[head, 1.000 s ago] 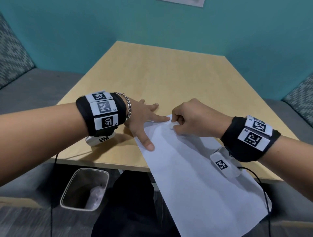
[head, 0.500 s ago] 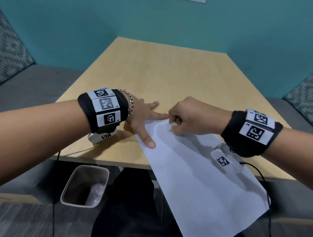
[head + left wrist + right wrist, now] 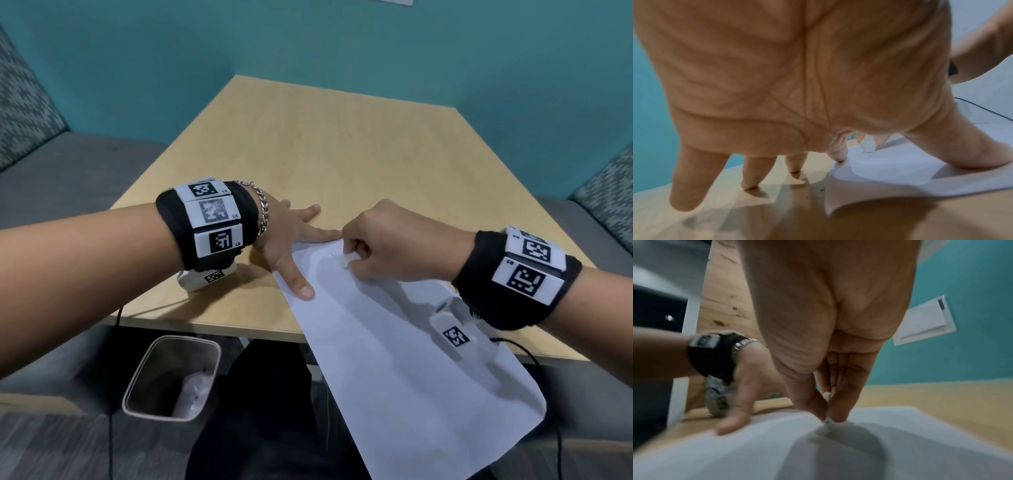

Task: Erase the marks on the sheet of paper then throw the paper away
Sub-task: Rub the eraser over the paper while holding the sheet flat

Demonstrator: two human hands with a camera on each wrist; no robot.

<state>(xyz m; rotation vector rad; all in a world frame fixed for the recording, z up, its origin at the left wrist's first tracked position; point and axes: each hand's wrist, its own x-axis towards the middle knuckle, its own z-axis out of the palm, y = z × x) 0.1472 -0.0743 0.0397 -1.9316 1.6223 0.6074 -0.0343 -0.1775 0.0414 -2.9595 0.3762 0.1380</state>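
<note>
Since a moment ago: the hands sit a touch higher in the head view and the table looks a little farther off; the eraser has barely shifted on the sheet.
Right hand: the right hand [image 3: 387,245] is curled tight, thumb and fingers pinching a small white eraser [image 3: 868,145] whose tip touches the paper near its far corner, centre of the head view.
Left hand: the left hand [image 3: 291,236] lies spread and flat, index finger and thumb pressing on the paper's far corner and left edge, the other fingers on the table [image 3: 342,144].
Doing it well: I'd say short strokes, rubbing away from the pinning fingers, with that left hand close by so the sheet doesn't buckle or tear.
Sheet of paper: the sheet of paper [image 3: 394,359] is white, lying askew, its near end hanging off the table's front edge. One faint short mark shows just left of the eraser; elsewhere it looks blank.
Bin: a waste bin [image 3: 150,373] stands on the floor, lower left of the head view, something pale inside.
</note>
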